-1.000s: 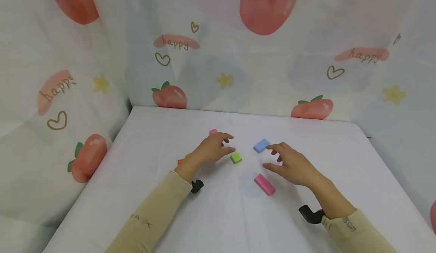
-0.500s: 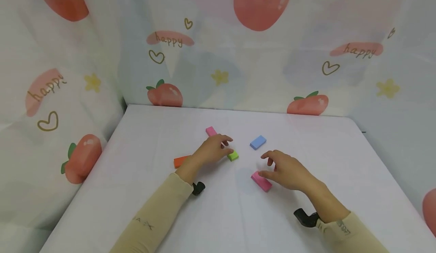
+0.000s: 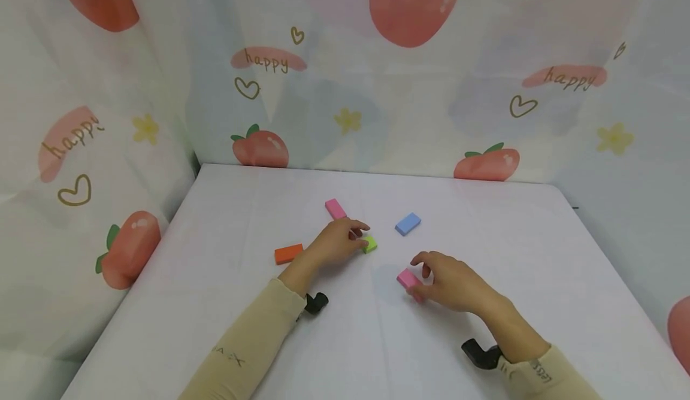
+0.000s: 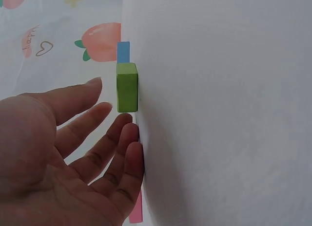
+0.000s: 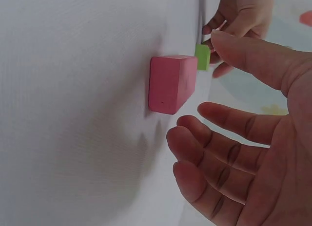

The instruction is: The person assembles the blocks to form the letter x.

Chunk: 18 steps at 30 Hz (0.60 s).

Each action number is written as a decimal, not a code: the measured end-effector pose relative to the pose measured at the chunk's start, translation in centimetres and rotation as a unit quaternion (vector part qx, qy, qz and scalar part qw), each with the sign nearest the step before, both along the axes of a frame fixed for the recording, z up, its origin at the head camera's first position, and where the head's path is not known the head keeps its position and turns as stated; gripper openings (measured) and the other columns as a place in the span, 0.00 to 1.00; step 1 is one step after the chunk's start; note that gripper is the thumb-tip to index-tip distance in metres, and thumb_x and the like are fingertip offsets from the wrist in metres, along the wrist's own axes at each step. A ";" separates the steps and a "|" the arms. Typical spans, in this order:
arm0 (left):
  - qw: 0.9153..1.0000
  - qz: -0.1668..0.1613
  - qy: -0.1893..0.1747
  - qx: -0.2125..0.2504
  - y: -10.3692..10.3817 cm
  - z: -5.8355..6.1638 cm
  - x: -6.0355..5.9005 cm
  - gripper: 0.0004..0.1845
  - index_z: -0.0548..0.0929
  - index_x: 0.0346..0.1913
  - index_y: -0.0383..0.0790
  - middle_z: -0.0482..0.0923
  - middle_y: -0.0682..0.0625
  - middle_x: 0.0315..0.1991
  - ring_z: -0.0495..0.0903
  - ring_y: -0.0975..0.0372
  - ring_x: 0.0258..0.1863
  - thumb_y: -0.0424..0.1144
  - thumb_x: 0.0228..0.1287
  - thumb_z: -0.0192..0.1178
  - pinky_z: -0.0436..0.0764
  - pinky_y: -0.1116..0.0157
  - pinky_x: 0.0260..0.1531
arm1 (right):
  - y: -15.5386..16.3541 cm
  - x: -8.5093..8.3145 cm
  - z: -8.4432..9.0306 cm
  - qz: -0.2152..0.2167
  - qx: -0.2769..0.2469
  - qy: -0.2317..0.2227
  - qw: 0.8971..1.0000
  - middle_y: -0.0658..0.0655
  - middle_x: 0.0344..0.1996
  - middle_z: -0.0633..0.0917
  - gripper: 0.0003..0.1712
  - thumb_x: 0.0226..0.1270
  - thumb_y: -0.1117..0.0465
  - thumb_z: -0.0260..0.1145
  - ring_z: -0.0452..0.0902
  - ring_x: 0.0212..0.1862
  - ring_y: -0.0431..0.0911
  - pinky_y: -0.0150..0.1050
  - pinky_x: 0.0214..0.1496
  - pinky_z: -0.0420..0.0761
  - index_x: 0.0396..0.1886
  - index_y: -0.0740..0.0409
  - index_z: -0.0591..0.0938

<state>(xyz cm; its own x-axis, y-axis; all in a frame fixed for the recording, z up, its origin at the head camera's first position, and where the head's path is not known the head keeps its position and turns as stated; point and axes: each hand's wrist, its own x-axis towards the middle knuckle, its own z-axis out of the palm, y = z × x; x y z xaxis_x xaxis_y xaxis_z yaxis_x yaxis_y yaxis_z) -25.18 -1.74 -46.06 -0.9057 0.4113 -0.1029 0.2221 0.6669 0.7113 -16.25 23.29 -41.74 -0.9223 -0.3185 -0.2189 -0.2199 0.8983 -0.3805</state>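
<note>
My left hand point(image 3: 357, 236) lies low over the white table point(image 3: 215, 304), fingers relaxed, with a small green block point(image 3: 370, 245) just past its fingertips. In the left wrist view the green block point(image 4: 127, 87) stands free of the left hand point(image 4: 114, 109). My right hand point(image 3: 423, 277) hovers around a pink block point(image 3: 406, 278). Seen from the right wrist, thumb and fingers of the right hand point(image 5: 200, 87) flank the pink block point(image 5: 170, 83) with gaps on both sides. Neither hand holds anything.
A second pink block point(image 3: 335, 208), a blue block point(image 3: 408, 223) and an orange block point(image 3: 288, 253) lie on the table around the hands. Printed fabric walls point(image 3: 377, 100) enclose the table at the back and both sides.
My right hand has drawn back from near the blue block and come down around the near pink block. The left hand has slid slightly toward the green block.
</note>
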 end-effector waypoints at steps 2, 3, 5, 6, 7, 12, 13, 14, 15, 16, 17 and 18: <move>1.000 0.002 -0.001 0.003 0.1 -0.2 0.1 0.19 0.80 0.59 0.53 0.79 0.57 0.47 0.75 0.64 0.45 0.45 0.65 0.63 0.77 0.64 0.49 | 0.0 0.1 -0.2 -0.001 -0.005 -0.003 1.000 0.49 0.34 0.78 0.31 0.53 0.46 0.74 0.71 0.32 0.42 0.37 0.35 0.71 0.55 0.52 0.78; 1.000 0.003 -0.002 0.005 0.1 -0.3 0.1 0.19 0.80 0.59 0.54 0.79 0.57 0.47 0.75 0.64 0.45 0.45 0.65 0.63 0.77 0.64 0.49 | 0.0 0.1 -0.3 -0.002 -0.008 -0.005 1.000 0.49 0.34 0.78 0.31 0.53 0.46 0.74 0.71 0.32 0.42 0.37 0.35 0.71 0.55 0.52 0.78; 1.000 0.004 -0.001 0.008 0.2 -0.4 0.2 0.19 0.80 0.58 0.55 0.78 0.58 0.47 0.75 0.64 0.45 0.45 0.65 0.63 0.77 0.64 0.49 | 0.0 0.1 -0.5 -0.006 -0.011 -0.009 1.000 0.49 0.33 0.78 0.30 0.53 0.47 0.75 0.71 0.32 0.42 0.37 0.35 0.71 0.54 0.52 0.78; 1.000 0.005 -0.001 0.009 0.2 -0.5 0.2 0.19 0.80 0.58 0.55 0.78 0.58 0.47 0.75 0.64 0.45 0.45 0.65 0.63 0.77 0.64 0.49 | 0.1 0.1 -0.6 -0.004 -0.012 -0.009 1.000 0.49 0.33 0.78 0.30 0.53 0.47 0.75 0.71 0.32 0.42 0.37 0.35 0.71 0.54 0.52 0.78; 1.000 0.006 0.000 0.011 0.2 -0.5 0.2 0.19 0.80 0.58 0.55 0.78 0.58 0.47 0.75 0.64 0.45 0.45 0.65 0.63 0.77 0.64 0.49 | 0.1 0.2 -0.7 -0.006 -0.014 -0.010 1.000 0.49 0.33 0.78 0.30 0.53 0.48 0.75 0.71 0.32 0.42 0.37 0.35 0.71 0.54 0.52 0.78; 1.000 0.010 0.002 0.016 0.2 -0.6 0.5 0.18 0.81 0.58 0.58 0.78 0.59 0.46 0.75 0.64 0.44 0.45 0.66 0.62 0.76 0.64 0.48 | 0.2 0.1 -1.2 -0.002 -0.020 -0.011 1.000 0.48 0.32 0.77 0.28 0.54 0.49 0.74 0.70 0.32 0.42 0.36 0.35 0.71 0.54 0.51 0.78; 1.000 0.010 0.003 0.015 0.2 -0.7 0.6 0.18 0.81 0.58 0.59 0.78 0.59 0.45 0.75 0.64 0.43 0.45 0.66 0.62 0.76 0.64 0.47 | 0.2 0.1 -1.3 -0.003 -0.021 -0.012 1.000 0.48 0.32 0.76 0.28 0.54 0.50 0.74 0.70 0.32 0.41 0.36 0.35 0.71 0.54 0.50 0.78; 1.000 0.010 0.005 0.016 0.1 -0.8 0.7 0.17 0.81 0.58 0.60 0.78 0.59 0.45 0.75 0.64 0.43 0.46 0.66 0.61 0.76 0.64 0.46 | 0.2 0.1 -1.4 0.000 -0.023 -0.011 1.000 0.47 0.31 0.76 0.28 0.54 0.50 0.74 0.70 0.31 0.41 0.36 0.35 0.71 0.54 0.50 0.78; 1.000 0.010 0.007 0.017 0.1 -0.9 0.7 0.17 0.81 0.58 0.61 0.77 0.59 0.44 0.74 0.64 0.43 0.46 0.66 0.61 0.76 0.64 0.45 | 0.2 0.1 -1.5 0.003 -0.025 -0.008 1.000 0.47 0.31 0.76 0.27 0.54 0.50 0.74 0.70 0.31 0.41 0.35 0.34 0.70 0.54 0.50 0.78; 1.000 0.011 0.009 0.018 0.1 -1.0 0.7 0.17 0.81 0.58 0.62 0.77 0.59 0.43 0.74 0.64 0.42 0.46 0.66 0.61 0.76 0.64 0.44 | 0.2 0.2 -1.5 0.005 -0.026 -0.007 1.000 0.47 0.30 0.76 0.27 0.54 0.50 0.74 0.69 0.31 0.41 0.35 0.34 0.70 0.54 0.50 0.78; 1.000 0.011 0.012 0.019 0.0 -1.1 0.7 0.17 0.81 0.57 0.62 0.77 0.59 0.42 0.74 0.64 0.41 0.46 0.66 0.61 0.75 0.65 0.43 | 0.2 0.2 -1.5 0.006 -0.026 -0.006 1.000 0.47 0.30 0.75 0.27 0.54 0.50 0.74 0.69 0.31 0.41 0.34 0.34 0.70 0.53 0.50 0.78; 1.000 0.011 0.015 0.021 0.0 -1.2 0.7 0.17 0.81 0.57 0.63 0.76 0.59 0.42 0.74 0.64 0.41 0.46 0.66 0.61 0.75 0.65 0.42 | 0.2 0.2 -1.5 0.006 -0.027 -0.004 1.000 0.47 0.30 0.75 0.27 0.55 0.50 0.74 0.69 0.30 0.41 0.34 0.33 0.69 0.53 0.50 0.78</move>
